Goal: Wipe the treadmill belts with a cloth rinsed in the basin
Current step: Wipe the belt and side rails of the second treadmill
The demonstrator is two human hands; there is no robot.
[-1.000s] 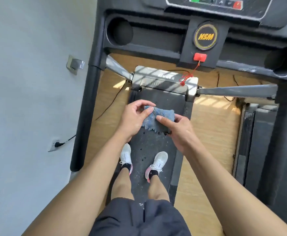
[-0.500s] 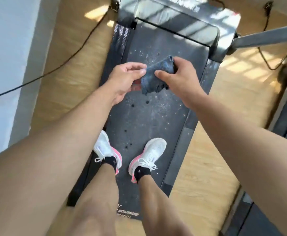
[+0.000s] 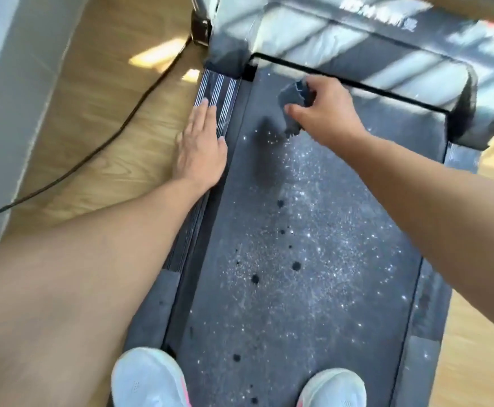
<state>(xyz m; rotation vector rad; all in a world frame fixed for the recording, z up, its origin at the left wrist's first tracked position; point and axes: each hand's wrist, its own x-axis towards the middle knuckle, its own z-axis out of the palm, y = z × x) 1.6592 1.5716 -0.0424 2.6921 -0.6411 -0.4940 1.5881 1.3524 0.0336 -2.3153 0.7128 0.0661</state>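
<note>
L hand (image 3: 201, 142) is off the cloth (image 3: 294, 94) now, flat w/ fingers straight on the side rail (image 3: 219, 92) at 10 o'clock. R hand (image 3: 325, 110) alone grips the cloth, low over the dusty belt (image 3: 313, 259) at 12. Braced, so wiping can prob start.

Matt, gritty treadmill belt (image 3: 313, 259) on a smooth wood-grain floor (image 3: 99, 118).
Pale dust and dark wet spots fleck the rough belt; the ribbed side rail (image 3: 219, 92) and glossy plastic motor cover (image 3: 357, 45) catch light; the cloth (image 3: 294, 95) looks soft and dark grey.
</note>
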